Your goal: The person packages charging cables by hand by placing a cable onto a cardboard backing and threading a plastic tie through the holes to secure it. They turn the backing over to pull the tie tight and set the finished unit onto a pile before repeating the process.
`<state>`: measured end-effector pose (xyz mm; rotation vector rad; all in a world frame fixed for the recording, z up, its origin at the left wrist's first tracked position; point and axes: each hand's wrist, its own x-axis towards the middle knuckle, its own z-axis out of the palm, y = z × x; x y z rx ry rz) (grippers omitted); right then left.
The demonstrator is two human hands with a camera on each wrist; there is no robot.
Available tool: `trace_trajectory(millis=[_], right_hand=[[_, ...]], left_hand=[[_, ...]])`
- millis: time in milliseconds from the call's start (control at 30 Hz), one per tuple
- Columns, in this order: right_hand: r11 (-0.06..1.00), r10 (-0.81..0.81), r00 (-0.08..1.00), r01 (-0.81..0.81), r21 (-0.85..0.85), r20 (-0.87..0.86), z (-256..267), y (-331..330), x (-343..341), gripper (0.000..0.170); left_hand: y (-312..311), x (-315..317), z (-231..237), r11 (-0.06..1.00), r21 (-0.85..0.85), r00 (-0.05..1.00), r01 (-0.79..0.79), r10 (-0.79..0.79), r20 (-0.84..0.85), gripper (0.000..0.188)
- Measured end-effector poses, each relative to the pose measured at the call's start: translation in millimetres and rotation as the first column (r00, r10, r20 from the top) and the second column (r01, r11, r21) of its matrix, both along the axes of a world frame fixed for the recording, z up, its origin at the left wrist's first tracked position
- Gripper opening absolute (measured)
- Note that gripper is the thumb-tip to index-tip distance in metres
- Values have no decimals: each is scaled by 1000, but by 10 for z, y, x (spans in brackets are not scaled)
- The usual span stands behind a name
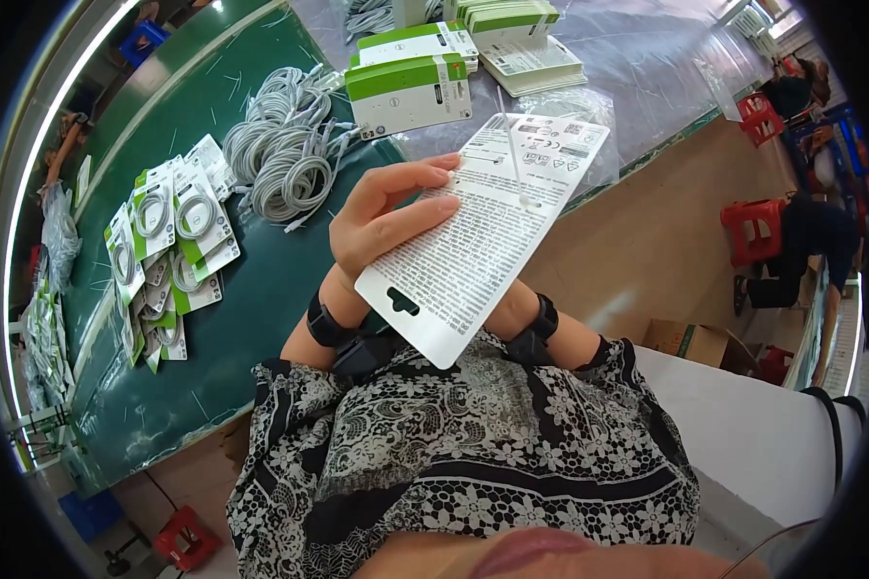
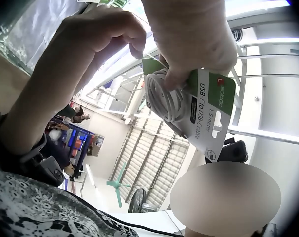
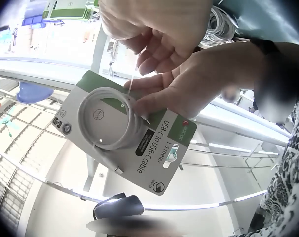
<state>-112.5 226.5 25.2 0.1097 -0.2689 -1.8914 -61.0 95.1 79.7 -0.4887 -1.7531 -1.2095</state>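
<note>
In the head view my left hand (image 1: 391,212) grips a printed cable card (image 1: 473,232), fingers over its back and the hang slot towards me. A coiled white USB-C cable (image 3: 110,118) lies against the card's green-and-white front in the right wrist view, under the left thumb (image 3: 154,103). Curled beside the coil, my right hand (image 3: 157,34) pinches a thin white tie (image 3: 132,81) that runs to the coil. A thin strip also sticks out from the card's back. From the head, the card hides most of the right hand; only its wrist shows.
On the green table (image 1: 203,386) lie a heap of grey-white coiled cables (image 1: 290,145) and a pile of cards with cables (image 1: 169,241). Stacks of cards (image 1: 410,92) stand on the plastic-covered table beyond. A red stool (image 1: 753,232) and a seated person are at right.
</note>
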Motion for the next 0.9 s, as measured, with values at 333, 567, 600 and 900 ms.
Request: trace_trajectory(millis=[333, 567, 600, 900], right_hand=[[988, -86, 986, 103, 118, -142, -110, 108, -28, 35], [861, -423, 746, 508, 29, -514, -31, 210, -239, 23], [769, -432, 504, 639, -13, -748, 56, 251, -278, 19], [341, 295, -567, 815, -469, -770, 462, 238, -396, 25]], left_hand=[[1, -24, -5, 1000, -18, 1000, -22, 22, 9, 40], [48, 9, -293, 973, 186, 972, -138, 97, 214, 31], [81, 6, -366, 940, 278, 943, -197, 104, 315, 27], [317, -161, -412, 474, 878, 928, 61, -350, 125, 32]])
